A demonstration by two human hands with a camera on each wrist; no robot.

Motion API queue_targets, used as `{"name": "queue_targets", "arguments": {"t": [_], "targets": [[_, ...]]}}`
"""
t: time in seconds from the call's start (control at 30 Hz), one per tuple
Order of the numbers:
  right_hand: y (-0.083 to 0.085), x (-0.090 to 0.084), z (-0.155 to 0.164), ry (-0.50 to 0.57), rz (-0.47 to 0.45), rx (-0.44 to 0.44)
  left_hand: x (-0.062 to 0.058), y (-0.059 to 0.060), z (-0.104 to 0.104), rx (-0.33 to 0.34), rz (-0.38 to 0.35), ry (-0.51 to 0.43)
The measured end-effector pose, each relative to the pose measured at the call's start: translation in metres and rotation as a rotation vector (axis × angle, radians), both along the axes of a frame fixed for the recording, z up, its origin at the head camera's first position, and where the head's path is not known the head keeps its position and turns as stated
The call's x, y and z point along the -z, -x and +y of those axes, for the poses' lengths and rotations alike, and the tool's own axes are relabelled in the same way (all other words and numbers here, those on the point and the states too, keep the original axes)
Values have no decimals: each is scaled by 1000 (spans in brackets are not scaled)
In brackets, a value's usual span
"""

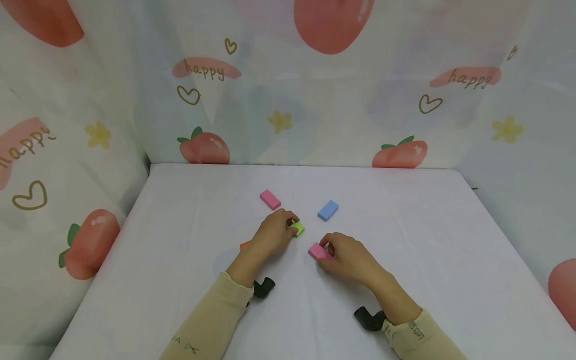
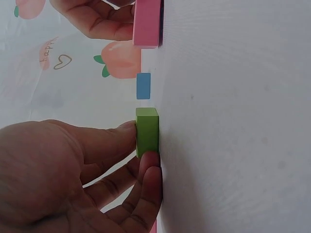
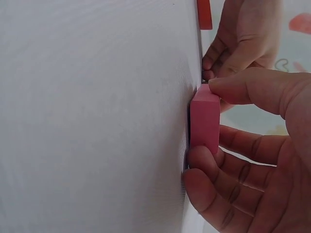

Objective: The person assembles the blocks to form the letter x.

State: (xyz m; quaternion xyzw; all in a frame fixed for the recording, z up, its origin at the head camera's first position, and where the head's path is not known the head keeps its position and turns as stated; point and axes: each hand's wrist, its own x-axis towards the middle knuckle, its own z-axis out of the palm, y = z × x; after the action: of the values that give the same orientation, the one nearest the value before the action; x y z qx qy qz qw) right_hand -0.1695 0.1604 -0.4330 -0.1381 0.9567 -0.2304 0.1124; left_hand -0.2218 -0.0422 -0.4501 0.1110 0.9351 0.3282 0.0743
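Observation:
My left hand (image 1: 273, 234) pinches a small lime-green rectangular block (image 1: 299, 228) between thumb and fingers; the left wrist view shows this green block (image 2: 147, 135) low against the white table surface. To its right and a little nearer, my right hand (image 1: 353, 259) grips a pink block (image 1: 317, 251) by its ends. In the right wrist view, the thumb is on one end of that pink block (image 3: 205, 125) and fingertips curl at the other. A short gap separates the two held blocks.
Beyond the hands lie another pink block (image 1: 270, 199) and a blue block (image 1: 328, 210). An orange-red block (image 1: 244, 244) is mostly hidden behind the left wrist. Patterned fabric walls (image 1: 324, 110) stand behind and beside the white table (image 1: 193, 215).

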Motion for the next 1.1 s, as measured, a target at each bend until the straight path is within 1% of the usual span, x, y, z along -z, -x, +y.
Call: {"name": "queue_targets", "arguments": {"t": [0.27, 0.5, 0.8, 1.1], "targets": [[-1, 2, 0, -5, -3, 12, 1, 0, 1, 13, -1, -4], [0, 2, 0, 5, -2, 11, 0, -1, 1, 1, -23, -10], [4, -1, 0, 4, 19, -17, 0, 0, 1, -11, -31, -21], [6, -3, 0, 17, 29, -14, 1, 0, 1, 6, -14, -4]]}}
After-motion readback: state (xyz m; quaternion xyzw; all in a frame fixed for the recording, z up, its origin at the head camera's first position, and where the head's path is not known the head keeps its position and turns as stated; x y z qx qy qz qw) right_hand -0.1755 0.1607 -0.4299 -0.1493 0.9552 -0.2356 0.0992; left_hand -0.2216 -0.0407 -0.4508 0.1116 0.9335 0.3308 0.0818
